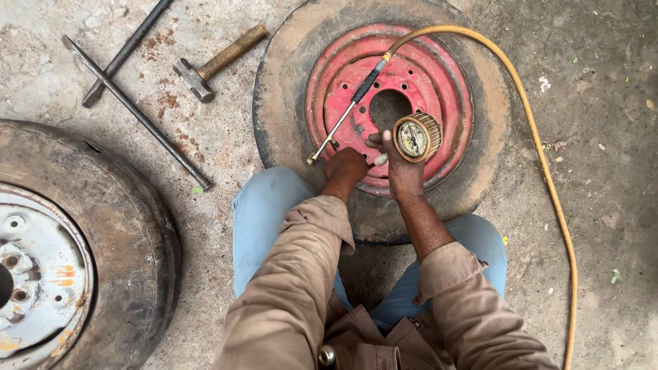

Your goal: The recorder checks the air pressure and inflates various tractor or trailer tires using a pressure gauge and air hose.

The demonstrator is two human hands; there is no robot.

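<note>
- The right hand (401, 168) grips a round tyre pressure gauge (415, 137) with its dial turned up toward the face; fingers are curled around the gauge body, thumb along its edge.
- The left hand (346, 164) is closed in a loose fist at the lower end of the thin metal air chuck rod (339, 127), low on the red wheel rim (391, 103); whether it pinches the valve itself is hidden.
- The yellow air hose (541, 164) loops from the rod's black handle over the worn tyre (281, 89) and down the concrete floor (603, 82) on the right.
- To do this well, the chuck should seat square on the valve, held firm so no air leaks, while the dial stays level and readable.
- Keeping the hose slack avoids tugging the rod off line.
- A sledgehammer (216, 62), two steel bars (137, 113) and a second wheel (68, 253) lie well apart on the left.
</note>
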